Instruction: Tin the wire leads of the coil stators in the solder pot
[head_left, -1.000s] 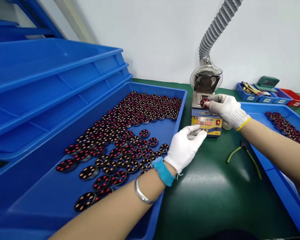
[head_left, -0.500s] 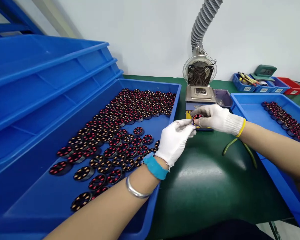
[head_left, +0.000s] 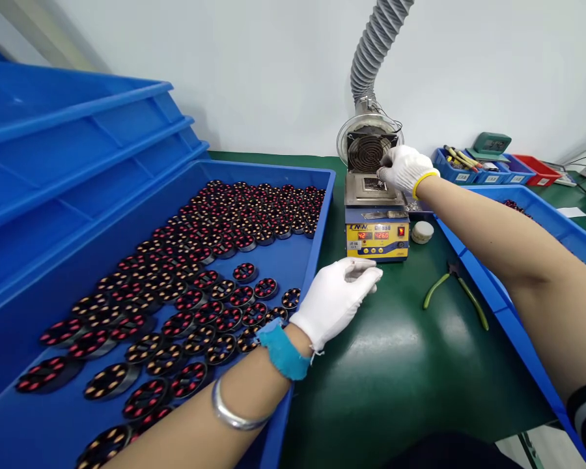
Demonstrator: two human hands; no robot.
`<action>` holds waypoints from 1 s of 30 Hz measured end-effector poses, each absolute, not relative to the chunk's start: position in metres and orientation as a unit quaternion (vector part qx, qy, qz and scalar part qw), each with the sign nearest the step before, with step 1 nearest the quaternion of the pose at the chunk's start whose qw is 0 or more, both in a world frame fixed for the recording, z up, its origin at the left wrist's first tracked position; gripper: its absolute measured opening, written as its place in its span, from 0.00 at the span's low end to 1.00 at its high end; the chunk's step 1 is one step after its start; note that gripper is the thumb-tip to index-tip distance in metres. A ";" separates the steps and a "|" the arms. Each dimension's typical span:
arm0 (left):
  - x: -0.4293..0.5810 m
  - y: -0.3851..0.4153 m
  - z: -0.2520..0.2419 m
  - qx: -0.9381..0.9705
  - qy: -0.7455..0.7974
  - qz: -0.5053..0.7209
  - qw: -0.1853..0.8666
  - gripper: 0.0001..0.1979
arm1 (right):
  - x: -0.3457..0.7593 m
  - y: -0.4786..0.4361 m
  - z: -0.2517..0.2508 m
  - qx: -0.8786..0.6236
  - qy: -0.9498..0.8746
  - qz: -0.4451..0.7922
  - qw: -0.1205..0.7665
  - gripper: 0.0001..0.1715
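Observation:
My right hand (head_left: 403,170), in a white knit glove with a yellow cuff, is over the square opening of a solder pot (head_left: 377,232). Its fingers are pinched together; what they hold is hidden. Low in front of the pot, my left hand (head_left: 336,296), gloved in white, hovers beside the rim of a blue tray (head_left: 328,208). Its fingers are loosely bent, with thumb apart and nothing visible between them. Many round black parts (head_left: 245,272) with red or tan spots fill that tray.
A fan with a grey duct (head_left: 378,45) stands behind the pot. Green-handled pliers (head_left: 453,268) and a small white round container (head_left: 422,232) lie to the right, near a second blue tray (head_left: 493,192). Stacked blue trays (head_left: 78,143) rise at left; small bins (head_left: 461,174) stand at the back.
My right hand has moved away from my left, up and back to the solder pot. The round part both hands held is out of sight. The view has shifted right.

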State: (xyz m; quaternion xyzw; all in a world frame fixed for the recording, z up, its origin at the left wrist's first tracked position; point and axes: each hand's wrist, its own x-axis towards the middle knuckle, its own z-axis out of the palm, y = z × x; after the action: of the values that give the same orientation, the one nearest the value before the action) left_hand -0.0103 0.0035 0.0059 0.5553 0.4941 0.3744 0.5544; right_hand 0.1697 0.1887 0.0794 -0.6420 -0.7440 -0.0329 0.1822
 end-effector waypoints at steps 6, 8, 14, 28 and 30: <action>-0.009 0.001 0.009 0.561 0.497 0.355 0.558 0.18 | 0.166 0.192 0.069 -0.640 -0.749 -0.055 0.162 0.20; -0.009 0.001 0.010 0.564 0.497 0.350 0.559 0.18 | 0.167 0.193 0.067 -0.638 -0.750 -0.055 0.165 0.21; -0.008 0.000 0.012 0.569 0.497 0.355 0.550 0.17 | 0.168 0.194 0.068 -0.641 -0.746 -0.042 0.175 0.21; -0.008 -0.002 0.014 0.587 0.500 0.351 0.532 0.14 | 0.167 0.190 0.068 -0.650 -0.736 -0.032 0.186 0.20; -0.008 -0.001 0.013 0.592 0.503 0.345 0.527 0.15 | 0.167 0.188 0.069 -0.657 -0.727 -0.025 0.198 0.19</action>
State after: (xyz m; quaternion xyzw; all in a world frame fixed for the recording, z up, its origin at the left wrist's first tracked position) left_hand -0.0077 -0.0013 0.0134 0.5918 0.5025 0.3455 0.5271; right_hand 0.1668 0.1881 0.0693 -0.6571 -0.7271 -0.0245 0.1975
